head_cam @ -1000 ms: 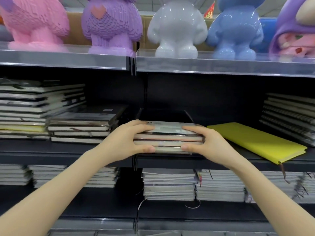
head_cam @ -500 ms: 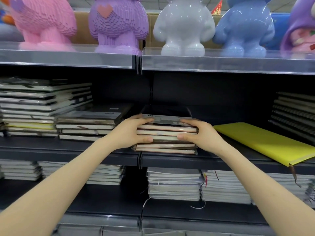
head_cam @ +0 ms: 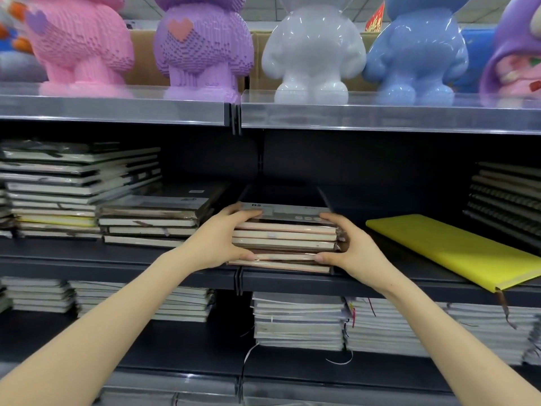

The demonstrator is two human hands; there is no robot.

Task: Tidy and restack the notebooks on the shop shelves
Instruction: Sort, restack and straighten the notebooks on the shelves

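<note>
Grey on its top cover, which carries a "B5" label, the stack of notebooks (head_cam: pixel 285 238) sits at the front edge of the middle shelf (head_cam: pixel 117 256), just right of the upright joint between the two shelf bays. The stack is about six notebooks high, with fore-edges facing the viewer and film wrapping visible on several of them.

The left hand (head_cam: pixel 218 241) grips the stack at its 9 o'clock side. The fingers are curled over the top cover and the thumb is pressed against the front edges near the bottom. The right hand (head_cam: pixel 348 249) grips the 3 o'clock side in the same way, fingers on top and thumb low on the front. Both thumbs lie just above the lowest notebook; whether that notebook is included in the grip cannot be determined.

Items on the same shelf:
- At 3 o'clock of the stack, near but apart: a yellow notebook (head_cam: pixel 456 247) lying flat and angled, its corner overhanging the shelf front.
- Further toward 3 o'clock: a spiral-bound pile (head_cam: pixel 509 200) at the frame edge.
- At 9 o'clock, behind the left hand: a low pile (head_cam: pixel 152 221), and beside it a taller pile (head_cam: pixel 58 186).

At 6 o'clock, on the lower shelf (head_cam: pixel 175 347), further piles of white notebooks (head_cam: pixel 298 320) lie in a row. At 12 o'clock, the top shelf (head_cam: pixel 380 115) carries pink (head_cam: pixel 79 45), purple (head_cam: pixel 202 48), white (head_cam: pixel 313 54) and blue (head_cam: pixel 415 51) figures.
</note>
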